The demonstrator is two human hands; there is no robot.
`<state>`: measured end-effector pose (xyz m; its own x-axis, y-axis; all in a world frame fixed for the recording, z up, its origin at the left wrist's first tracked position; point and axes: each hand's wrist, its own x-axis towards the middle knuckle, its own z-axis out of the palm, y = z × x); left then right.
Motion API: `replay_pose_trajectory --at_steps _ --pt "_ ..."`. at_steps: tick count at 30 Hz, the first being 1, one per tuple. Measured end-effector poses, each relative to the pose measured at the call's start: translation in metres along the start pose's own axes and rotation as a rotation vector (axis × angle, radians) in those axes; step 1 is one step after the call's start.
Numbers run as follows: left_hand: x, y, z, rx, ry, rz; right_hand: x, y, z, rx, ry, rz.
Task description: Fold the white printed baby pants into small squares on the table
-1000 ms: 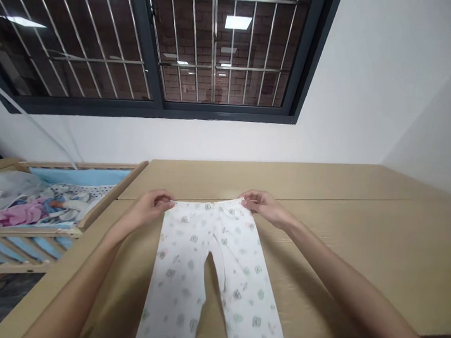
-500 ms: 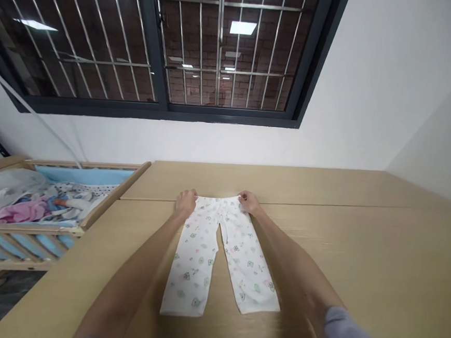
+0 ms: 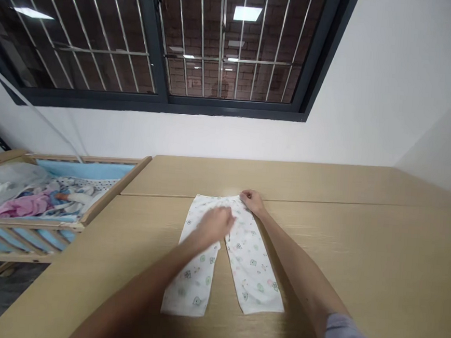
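Two-legged white printed trousers (image 3: 254,270): flat on the wood-toned tabletop (image 3: 340,251) at 6 o'clock, waistband (image 3: 227,198) toward 12.
Right hand (image 3: 251,200): I pinch the waistband's 1 o'clock corner.
Left hand (image 3: 216,223): blurred over the upper front; I can't tell whether it grips.
Slack legs (image 3: 190,288): could skew or crease if my left hand drags across.
11 o'clock corner (image 3: 198,199): left hand there half a second ago, now off it.

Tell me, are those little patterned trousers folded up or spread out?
Spread out: the trousers lie on the table, both legs extended and apart, its surface showing between them.
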<state>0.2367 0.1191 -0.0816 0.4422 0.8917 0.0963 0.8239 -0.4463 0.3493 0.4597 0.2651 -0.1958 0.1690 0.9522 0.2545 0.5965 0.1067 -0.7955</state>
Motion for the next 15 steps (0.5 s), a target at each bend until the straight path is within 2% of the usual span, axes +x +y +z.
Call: replay_pose_trajectory --at_steps 3,5,7,11,15 --pt "-0.056 0.049 0.020 -0.076 -0.208 0.216 0.000 -0.001 -0.001 0.027 -0.016 -0.008" --pt "-0.086 0.075 0.035 -0.066 -0.267 0.307 0.000 -0.001 -0.002 0.029 -0.017 -0.007" --pt "-0.105 0.094 0.049 -0.039 -0.287 0.316 0.000 -0.001 -0.004 0.021 -0.019 0.001" --pt "-0.112 0.120 0.073 0.026 -0.308 0.203 0.000 -0.002 -0.006 0.001 -0.046 0.019" --pt "-0.105 0.130 0.083 0.039 -0.341 0.149 -0.001 -0.004 -0.005 -0.012 -0.071 0.041"
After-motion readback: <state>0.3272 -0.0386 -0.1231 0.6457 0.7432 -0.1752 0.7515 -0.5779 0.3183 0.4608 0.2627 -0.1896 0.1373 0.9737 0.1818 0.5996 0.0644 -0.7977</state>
